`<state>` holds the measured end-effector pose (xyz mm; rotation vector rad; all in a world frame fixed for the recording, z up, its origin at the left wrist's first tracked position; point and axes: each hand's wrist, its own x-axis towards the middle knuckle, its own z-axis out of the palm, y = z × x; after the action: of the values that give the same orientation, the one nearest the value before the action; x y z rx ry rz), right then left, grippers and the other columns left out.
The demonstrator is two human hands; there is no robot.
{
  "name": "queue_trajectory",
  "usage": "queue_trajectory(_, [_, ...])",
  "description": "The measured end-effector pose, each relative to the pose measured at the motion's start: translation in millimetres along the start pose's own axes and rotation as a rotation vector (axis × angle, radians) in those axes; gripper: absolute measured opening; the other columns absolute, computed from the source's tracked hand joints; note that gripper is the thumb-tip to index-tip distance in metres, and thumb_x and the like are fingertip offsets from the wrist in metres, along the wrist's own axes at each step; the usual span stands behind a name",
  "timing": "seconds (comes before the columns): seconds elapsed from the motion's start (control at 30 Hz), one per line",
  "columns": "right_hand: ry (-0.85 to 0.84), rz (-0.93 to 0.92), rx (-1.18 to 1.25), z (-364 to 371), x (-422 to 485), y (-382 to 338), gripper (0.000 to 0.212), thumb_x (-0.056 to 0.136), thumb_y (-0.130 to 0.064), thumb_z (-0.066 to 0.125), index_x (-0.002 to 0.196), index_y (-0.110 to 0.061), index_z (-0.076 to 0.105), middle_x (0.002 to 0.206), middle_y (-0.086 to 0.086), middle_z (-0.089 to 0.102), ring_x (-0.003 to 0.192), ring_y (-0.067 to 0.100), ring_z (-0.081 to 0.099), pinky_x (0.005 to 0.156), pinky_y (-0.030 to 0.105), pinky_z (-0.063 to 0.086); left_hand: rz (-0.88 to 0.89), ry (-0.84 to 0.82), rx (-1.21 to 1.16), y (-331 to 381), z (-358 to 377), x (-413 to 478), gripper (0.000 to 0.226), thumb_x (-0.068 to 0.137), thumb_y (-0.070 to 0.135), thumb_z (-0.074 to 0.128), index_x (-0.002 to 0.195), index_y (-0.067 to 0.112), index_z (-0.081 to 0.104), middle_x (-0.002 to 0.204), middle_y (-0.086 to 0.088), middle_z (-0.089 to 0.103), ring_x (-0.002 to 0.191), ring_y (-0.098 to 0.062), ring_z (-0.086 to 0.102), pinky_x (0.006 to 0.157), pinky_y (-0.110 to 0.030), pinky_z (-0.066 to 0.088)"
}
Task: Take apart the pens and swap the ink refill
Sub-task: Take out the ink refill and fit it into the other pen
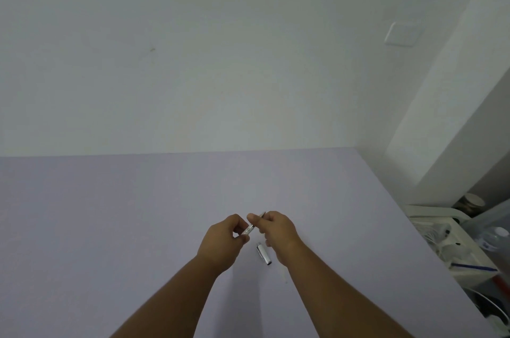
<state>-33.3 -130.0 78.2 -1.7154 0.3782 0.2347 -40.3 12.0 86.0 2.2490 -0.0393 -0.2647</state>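
Note:
A slim silver pen is held between both hands above the lavender table. My left hand pinches its lower silver barrel. My right hand grips the upper end, and the pen's dark tip pokes out past the right fingers. On the table just below the hands lies a short silver pen cap with a clip. My fingers hide the middle of the pen.
The table meets a white wall at the back. Off its right edge stands a cluttered white shelf with containers, a jar and a blue pen. A white wall plate is high on the right.

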Motion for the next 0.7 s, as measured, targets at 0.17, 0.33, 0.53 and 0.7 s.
queue_trajectory(0.17, [-0.077, -0.023, 0.107, -3.0, -2.2, -0.6, 0.01, 0.086, -0.032, 0.064, 0.089, -0.022, 0.067, 0.088, -0.006, 0.062, 0.074, 0.011, 0.051, 0.067, 0.027, 0.043, -0.017, -0.001, -0.023, -0.1, -1.5, 0.2, 0.012, 0.086, 0.016, 0.062, 0.081, 0.026, 0.058, 0.095, 0.006, 0.066, 0.081, -0.019, 0.063, 0.057, -0.022, 0.041])
queue_trajectory(0.33, [-0.006, 0.013, -0.017, -1.3, -1.0, 0.4, 0.032, 0.08, -0.043, 0.069, 0.071, -0.015, 0.056, 0.074, -0.002, 0.055, 0.061, 0.012, 0.046, 0.063, 0.028, 0.042, -0.015, 0.006, 0.011, 1.6, 2.4, -2.6, 0.01, 0.087, 0.016, 0.062, 0.082, 0.025, 0.058, 0.094, 0.006, 0.067, 0.084, -0.019, 0.063, 0.062, -0.022, 0.044])
queue_trajectory(0.53, [-0.086, -0.03, 0.097, -2.0, -2.8, 1.2, 0.009, 0.086, -0.029, 0.064, 0.083, -0.022, 0.068, 0.082, -0.006, 0.062, 0.072, 0.01, 0.052, 0.073, 0.029, 0.045, -0.018, 0.034, 0.022, 2.6, 1.2, -2.1, 0.009, 0.087, 0.017, 0.062, 0.083, 0.024, 0.058, 0.094, 0.005, 0.067, 0.082, -0.018, 0.061, 0.062, -0.022, 0.043])
queue_trajectory(0.7, [-0.04, 0.036, 0.051, -0.1, 0.1, 1.2, 0.026, 0.082, -0.042, 0.067, 0.082, -0.017, 0.062, 0.08, -0.003, 0.058, 0.07, 0.012, 0.049, 0.07, 0.029, 0.043, -0.018, 0.017, 0.001, 4.0, 1.8, -2.6, 0.012, 0.087, 0.017, 0.062, 0.08, 0.026, 0.057, 0.09, 0.009, 0.064, 0.081, -0.017, 0.061, 0.06, -0.022, 0.043])
